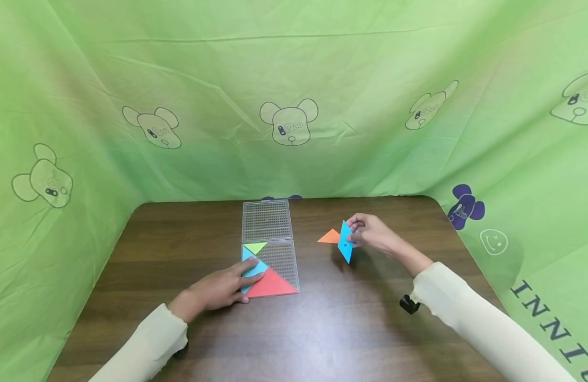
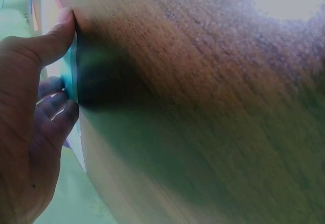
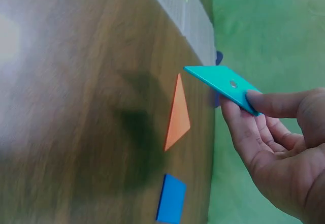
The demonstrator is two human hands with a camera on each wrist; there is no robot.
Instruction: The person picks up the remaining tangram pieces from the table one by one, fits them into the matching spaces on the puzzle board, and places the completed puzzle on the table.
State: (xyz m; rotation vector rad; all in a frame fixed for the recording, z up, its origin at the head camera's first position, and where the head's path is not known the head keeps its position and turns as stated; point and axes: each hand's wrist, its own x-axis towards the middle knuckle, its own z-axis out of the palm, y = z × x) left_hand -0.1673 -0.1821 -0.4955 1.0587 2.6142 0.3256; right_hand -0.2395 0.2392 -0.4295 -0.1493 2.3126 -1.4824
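Observation:
My right hand (image 1: 372,233) pinches a blue parallelogram tangram piece (image 1: 344,243) between thumb and fingers, tilted up above the table; it looks teal in the right wrist view. Below it lies an orange triangle (image 1: 329,237). A darker blue piece (image 3: 171,199) lies nearby in the right wrist view. My left hand (image 1: 222,286) rests at the left of an unfolded grid case (image 1: 282,260), fingers on a light blue triangle (image 1: 248,258) and thumb by the near edge. A red triangle (image 1: 272,285) and a small green triangle (image 1: 256,247) also lie in that lower panel.
The case's other grid panel (image 1: 267,220) lies flat behind, bearing no pieces. The brown wooden table (image 1: 179,239) backs onto a green curtain (image 1: 294,63) with printed bear heads. A black band (image 1: 409,304) hangs under the right sleeve.

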